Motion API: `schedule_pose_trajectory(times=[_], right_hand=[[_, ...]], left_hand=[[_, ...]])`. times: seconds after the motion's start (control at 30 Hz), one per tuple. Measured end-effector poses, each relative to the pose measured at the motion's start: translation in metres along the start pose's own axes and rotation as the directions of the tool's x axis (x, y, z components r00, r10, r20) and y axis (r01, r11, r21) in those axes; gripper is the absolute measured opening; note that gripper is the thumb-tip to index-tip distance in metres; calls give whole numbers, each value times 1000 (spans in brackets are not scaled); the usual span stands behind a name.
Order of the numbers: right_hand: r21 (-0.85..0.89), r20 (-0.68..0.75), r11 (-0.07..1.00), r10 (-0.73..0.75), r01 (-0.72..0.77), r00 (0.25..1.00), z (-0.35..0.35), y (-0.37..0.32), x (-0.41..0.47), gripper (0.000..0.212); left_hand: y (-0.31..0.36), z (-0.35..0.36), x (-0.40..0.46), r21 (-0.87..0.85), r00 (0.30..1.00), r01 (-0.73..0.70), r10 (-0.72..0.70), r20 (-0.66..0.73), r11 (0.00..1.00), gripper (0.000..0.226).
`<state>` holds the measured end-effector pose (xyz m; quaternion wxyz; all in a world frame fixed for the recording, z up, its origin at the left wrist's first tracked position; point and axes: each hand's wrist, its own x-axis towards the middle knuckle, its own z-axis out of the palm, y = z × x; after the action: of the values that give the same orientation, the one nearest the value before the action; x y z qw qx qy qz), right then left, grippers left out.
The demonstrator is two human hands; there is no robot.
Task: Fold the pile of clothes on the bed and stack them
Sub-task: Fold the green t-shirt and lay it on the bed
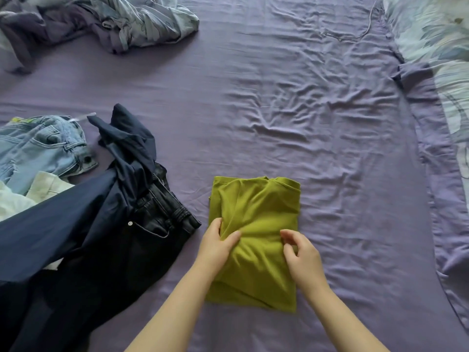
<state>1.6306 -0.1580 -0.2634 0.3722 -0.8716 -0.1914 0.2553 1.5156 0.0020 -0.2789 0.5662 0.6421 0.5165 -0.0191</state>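
Both forearms reach in from the bed's near edge. Left hand (218, 246) pinches a fold of the green shirt (256, 240) between thumb and fingers; right hand (302, 255) has its grip curled, pinching the cloth too. Shirt's folded near the near edge, middle. Unfolded clothes pile (83, 224) sits just left, crumpled duvet (114, 19) at the far left corner.

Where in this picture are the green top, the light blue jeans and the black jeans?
green top (256, 199): head view, on the upper folded panel, clear of both hands.
light blue jeans (38, 146): head view, on the front pocket area.
black jeans (142, 240): head view, just below the pocket opening.
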Motion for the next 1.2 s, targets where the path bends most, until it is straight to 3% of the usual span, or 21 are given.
schedule_pose_trajectory(times=[0.17,0.4,0.5,0.57,0.63,0.77,0.83,0.9,0.97,1.03,1.07,1.13,1.2], right_hand=[[-15,-58,996,88,-89,994,0,16,8,34],[71,-29,986,152,-149,988,9,22,18,43],[32,-18,989,143,-143,990,8,22,23,46],[19,-18,989,144,-144,989,8,24,24,48],[25,-16,988,152,-152,988,9,25,23,51],[59,1,978,200,-199,980,13,23,14,60],[45,10,979,201,-201,980,16,21,7,65],[18,22,980,198,-198,980,19,19,1,70],[-10,29,979,205,-205,978,20,18,-2,73],[8,36,973,229,-230,973,20,17,-1,73],[34,40,968,247,-248,968,21,16,1,72],[91,48,955,277,-281,960,23,12,5,70],[168,82,934,306,-316,949,23,7,9,66]], left_hand=[[-20,-15,4,-11,998,55,-55,-14,998,27],[30,-7,41,-336,998,-2,23,58,942,21],[38,-6,49,-387,994,-104,89,-57,916,32],[27,-9,45,-305,990,-111,79,-114,946,34],[13,-15,32,-186,993,-44,22,-118,982,51],[-20,-24,-11,-61,996,92,-91,22,994,86],[-35,-24,-29,-27,990,117,-114,84,993,91],[-44,-25,-38,17,990,134,-135,50,991,86],[-46,-26,-41,170,990,143,-140,-29,975,83],[-42,-23,-39,392,993,88,-49,-108,916,86],[-39,-20,-35,406,992,41,11,-125,913,88],[-22,-10,-23,242,989,16,21,-149,970,86],[-3,0,-7,-21,980,112,-114,-165,993,75]])
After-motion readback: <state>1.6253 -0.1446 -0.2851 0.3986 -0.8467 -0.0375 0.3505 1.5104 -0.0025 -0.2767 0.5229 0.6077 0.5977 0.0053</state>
